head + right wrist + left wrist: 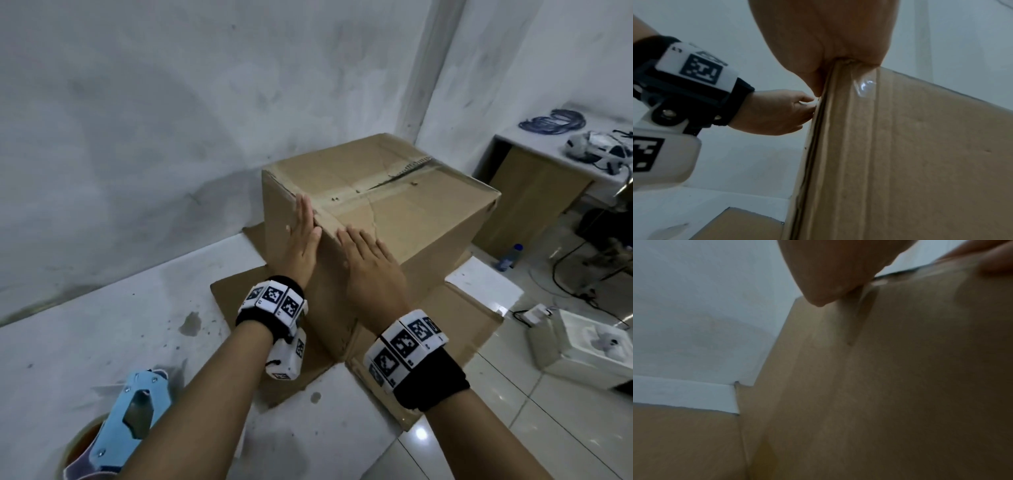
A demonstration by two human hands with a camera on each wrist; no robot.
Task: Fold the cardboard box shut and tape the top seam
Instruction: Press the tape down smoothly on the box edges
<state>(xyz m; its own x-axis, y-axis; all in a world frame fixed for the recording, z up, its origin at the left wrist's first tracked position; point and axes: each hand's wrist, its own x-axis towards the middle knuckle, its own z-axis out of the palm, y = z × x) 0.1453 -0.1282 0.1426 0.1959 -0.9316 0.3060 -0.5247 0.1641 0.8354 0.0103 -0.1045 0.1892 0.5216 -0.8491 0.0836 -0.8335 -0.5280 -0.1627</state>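
A: Where does the cardboard box (394,212) sit, and what room is around it?

B: It stands at the centre of the head view on a white table (113,329), with flattened flaps (455,322) spread out under it toward the lower centre and lower right. The flaps on the right reach past the table's edge over the tiled floor (513,445). The wall (171,102) runs close behind the box at the upper left. Bare table lies to the left of the box.

A: And the top?

B: Folded shut, with clear tape (352,198) along the seam and a serrated strip end at the far edge.

A: The hands?

B: Both lie flat with straight fingers, gripping nothing. The left hand (301,236) presses the box's left side near the top corner. The right hand (370,263) presses the near face just below the top edge, on the other side of that vertical corner. They are near each other but not touching.

A: Anything else?

B: A blue tape dispenser (126,428) lies on the table at the lower left, apart from the box.
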